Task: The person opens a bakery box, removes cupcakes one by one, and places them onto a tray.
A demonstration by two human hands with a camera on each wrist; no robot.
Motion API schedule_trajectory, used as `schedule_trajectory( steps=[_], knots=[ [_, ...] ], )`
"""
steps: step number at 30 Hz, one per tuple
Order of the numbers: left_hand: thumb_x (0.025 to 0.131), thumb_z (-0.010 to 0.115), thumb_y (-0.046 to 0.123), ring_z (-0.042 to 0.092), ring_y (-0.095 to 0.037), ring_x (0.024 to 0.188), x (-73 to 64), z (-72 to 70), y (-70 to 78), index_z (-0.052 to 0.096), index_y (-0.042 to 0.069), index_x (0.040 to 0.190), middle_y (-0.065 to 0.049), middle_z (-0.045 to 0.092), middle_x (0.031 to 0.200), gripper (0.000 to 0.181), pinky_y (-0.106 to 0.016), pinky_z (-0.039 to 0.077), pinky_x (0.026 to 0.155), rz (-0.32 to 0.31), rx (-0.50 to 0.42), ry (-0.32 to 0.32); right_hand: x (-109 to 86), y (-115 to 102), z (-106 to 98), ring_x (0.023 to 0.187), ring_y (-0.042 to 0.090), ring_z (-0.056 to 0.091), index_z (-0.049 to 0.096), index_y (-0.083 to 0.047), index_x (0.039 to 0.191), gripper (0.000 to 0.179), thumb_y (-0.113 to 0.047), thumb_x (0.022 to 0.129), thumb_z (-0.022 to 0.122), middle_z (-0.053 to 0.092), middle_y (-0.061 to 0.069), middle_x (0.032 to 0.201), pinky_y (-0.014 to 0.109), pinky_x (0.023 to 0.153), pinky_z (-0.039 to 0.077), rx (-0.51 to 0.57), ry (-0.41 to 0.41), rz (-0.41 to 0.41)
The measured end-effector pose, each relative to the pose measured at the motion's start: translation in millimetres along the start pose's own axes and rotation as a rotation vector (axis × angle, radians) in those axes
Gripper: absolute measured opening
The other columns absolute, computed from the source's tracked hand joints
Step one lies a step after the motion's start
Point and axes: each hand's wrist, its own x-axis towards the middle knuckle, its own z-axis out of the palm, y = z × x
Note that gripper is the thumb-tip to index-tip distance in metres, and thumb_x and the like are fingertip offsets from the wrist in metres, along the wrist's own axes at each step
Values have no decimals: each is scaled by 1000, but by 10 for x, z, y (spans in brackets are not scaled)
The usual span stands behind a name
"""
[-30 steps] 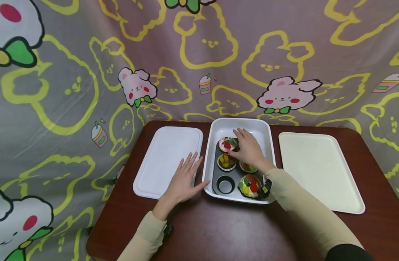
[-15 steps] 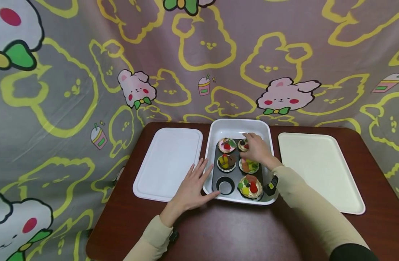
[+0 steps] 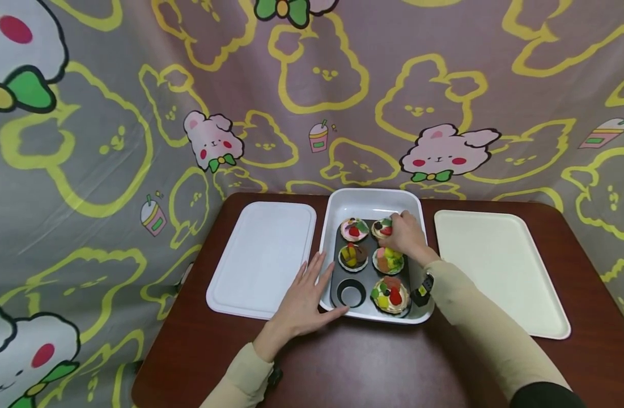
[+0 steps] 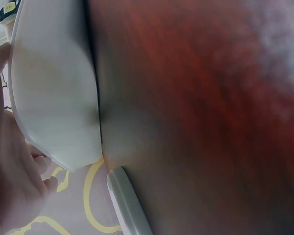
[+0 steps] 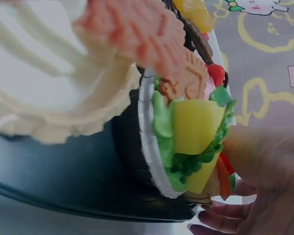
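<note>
A dark muffin pan (image 3: pixel 365 276) lies in a deep white tray (image 3: pixel 375 198). Several toy fruit tarts fill its cups; the front left cup (image 3: pixel 351 293) is bare. My right hand (image 3: pixel 407 237) grips the back right tart (image 3: pixel 381 228) with thumb and fingers around its side. In the right wrist view its curled fingers are partly hidden behind the middle right tart (image 5: pixel 196 132). The front right tart (image 3: pixel 390 296) sits nearest me. My left hand (image 3: pixel 302 303), fingers spread and straight, rests against the white tray's left front rim; in the left wrist view it touches the tray's wall (image 4: pixel 54 88).
A flat white tray (image 3: pixel 263 255) lies left of the deep tray, and a cream tray (image 3: pixel 500 272) lies to the right. All stand on a dark brown table (image 3: pixel 383 362). A patterned curtain (image 3: pixel 271 73) hangs behind and at the left.
My right hand has moved right and down from over the pan's back onto the back right tart. My left hand has slid right, onto the deep tray's rim.
</note>
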Motion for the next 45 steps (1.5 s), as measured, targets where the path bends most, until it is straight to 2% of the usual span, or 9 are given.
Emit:
schedule_trajectory(
  steps=[8,27,31,36,45],
  knots=[
    [97,60,78,14,-30,175,-5,13,0,29,12,175,-12,10,187,107,-56,22,141,-2,20,9,26,55,40,114,46,57,64,16,126,65,-27,84,89,58,36,126,58,98,54,17,13,-1],
    [98,62,76,14,-30,175,-8,10,8,28,11,175,-13,9,187,107,-57,23,141,-2,-7,-1,-4,65,39,104,41,61,62,16,131,68,-26,86,90,59,32,124,53,92,59,42,-10,1],
    [98,62,76,15,-31,174,-8,5,11,28,11,175,-13,9,187,107,-57,22,141,-2,-8,-1,5,66,24,105,41,63,59,16,137,73,-25,86,90,58,33,129,54,94,61,62,-2,4],
    [98,62,75,13,-30,175,-9,3,20,28,11,175,-13,9,188,106,-58,24,140,-8,-21,-3,-2,66,-33,106,44,64,52,18,144,80,-24,87,88,49,37,140,56,96,62,109,18,-2],
    [97,63,75,10,-30,175,-3,4,18,28,12,175,-12,7,188,106,-57,25,140,-11,-30,-7,-50,96,-159,113,51,63,44,15,146,78,-13,87,86,32,41,156,62,101,61,242,65,-25]
  ],
)
